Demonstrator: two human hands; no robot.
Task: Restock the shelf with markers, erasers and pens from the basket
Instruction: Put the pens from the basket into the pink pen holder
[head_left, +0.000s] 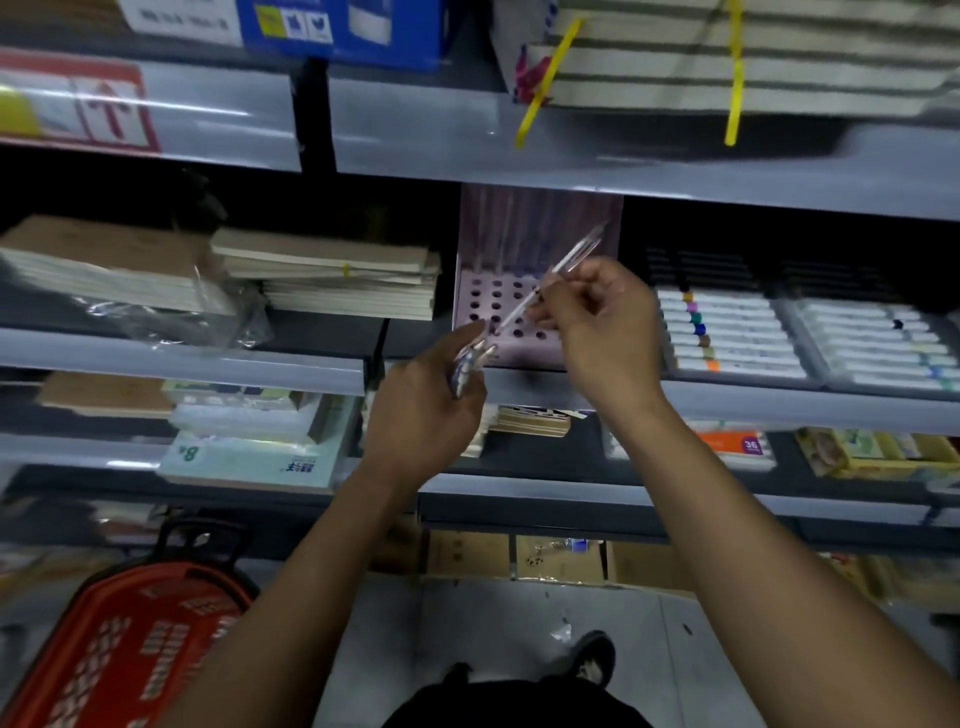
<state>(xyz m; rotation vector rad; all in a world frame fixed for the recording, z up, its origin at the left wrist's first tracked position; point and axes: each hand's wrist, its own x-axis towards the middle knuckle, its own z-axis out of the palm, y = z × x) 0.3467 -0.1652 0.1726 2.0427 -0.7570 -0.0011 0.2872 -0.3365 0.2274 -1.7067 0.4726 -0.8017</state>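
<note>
Right hand (597, 306): a clear-barrelled pen (558, 273) is pinched, tilted over the pink perforated pen holder (511, 317).
Left hand (426, 410): fingers are curled round a bundle of pens (470, 364).
Labels: "36" (751, 445) and "8" (190, 454) are legible.
Red plastic basket (135, 649): set on the floor.

Dim store light, deep shadow under the shelf (519, 161), pale glare on its front edge, motion blur throughout, wide-angle bending near corners.
</note>
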